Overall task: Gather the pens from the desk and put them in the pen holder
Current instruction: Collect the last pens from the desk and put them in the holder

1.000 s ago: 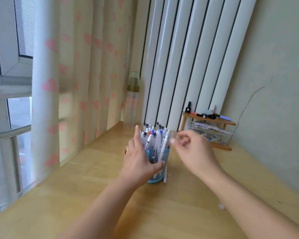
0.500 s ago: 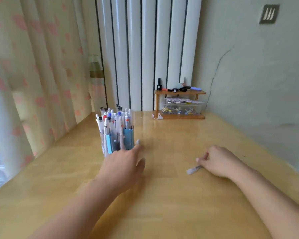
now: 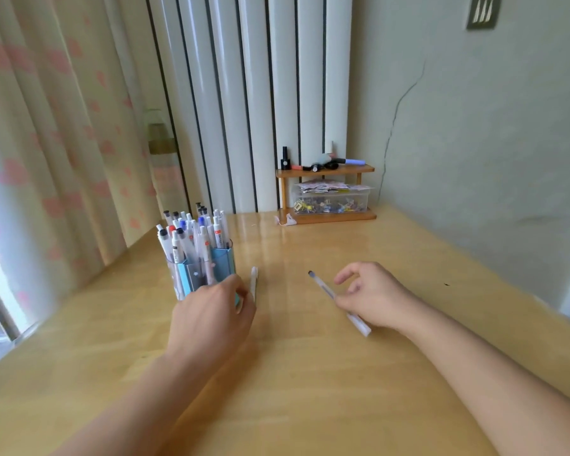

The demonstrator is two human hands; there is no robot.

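The right hand (image 3: 372,296) holds a thin, light, stiff white plastic pen (image 3: 338,301) around its middle.

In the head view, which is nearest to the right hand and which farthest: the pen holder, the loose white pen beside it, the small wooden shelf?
From the right hand:
1. Loose white pen, on the desk to its left.
2. Pen holder, farther left, behind the left hand.
3. Small wooden shelf, at the back wall.
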